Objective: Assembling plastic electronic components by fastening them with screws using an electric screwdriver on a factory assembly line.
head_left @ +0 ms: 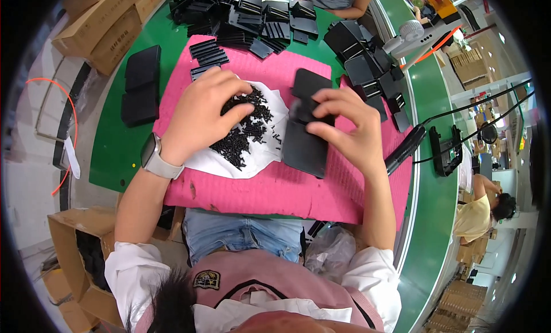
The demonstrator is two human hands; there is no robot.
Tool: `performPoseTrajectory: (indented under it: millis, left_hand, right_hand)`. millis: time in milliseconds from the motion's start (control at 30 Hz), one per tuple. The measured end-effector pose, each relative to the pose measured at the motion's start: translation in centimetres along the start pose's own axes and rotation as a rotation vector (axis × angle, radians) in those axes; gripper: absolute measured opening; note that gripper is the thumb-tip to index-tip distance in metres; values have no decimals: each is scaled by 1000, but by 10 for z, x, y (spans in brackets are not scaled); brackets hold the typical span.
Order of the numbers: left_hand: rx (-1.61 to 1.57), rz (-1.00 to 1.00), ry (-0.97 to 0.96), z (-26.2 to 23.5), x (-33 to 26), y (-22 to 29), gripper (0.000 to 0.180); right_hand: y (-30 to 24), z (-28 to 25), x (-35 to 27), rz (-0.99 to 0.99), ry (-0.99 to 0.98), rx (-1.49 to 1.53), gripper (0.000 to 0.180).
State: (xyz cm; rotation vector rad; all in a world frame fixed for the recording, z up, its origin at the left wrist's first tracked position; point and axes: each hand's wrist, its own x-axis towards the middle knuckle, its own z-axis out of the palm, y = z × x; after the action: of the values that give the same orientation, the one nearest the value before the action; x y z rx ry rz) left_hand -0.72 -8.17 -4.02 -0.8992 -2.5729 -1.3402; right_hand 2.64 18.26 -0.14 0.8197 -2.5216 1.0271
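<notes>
My left hand reaches over a heap of small black screws on a white cloth. Its thumb and forefinger are apart at the heap's upper edge. To the right, a flat black plastic plate lies on a pink foam mat, and another black plate sits just beyond it. My right hand is over the join of the two, thumb and fingers closed around a small black plastic part, which is blurred. A few loose screws are scattered beside the heap.
Black slotted plastic parts are piled at the far side, and more black parts at the right. Two black covers lie on the green table at left. A black corded tool rests at right. Another person sits opposite.
</notes>
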Motion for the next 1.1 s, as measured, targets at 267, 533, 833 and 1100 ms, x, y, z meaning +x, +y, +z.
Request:
performPoseTrajectory:
  millis: [267,533,833,1100]
  left_hand:
    - [322,132,-27,13,-3,-1,20]
    - [183,99,126,13,0,-1,8]
    - [190,91,154,17,0,1,7]
    - [200,23,114,14,0,5,9]
  right_hand:
    - [13,-5,-55,131,-148,40,25]
    - [14,-45,-74,252,483,-297,17]
    - [65,-79,-112,807,414,-1227,70]
    - [97,-85,-121,826,451,-622,58]
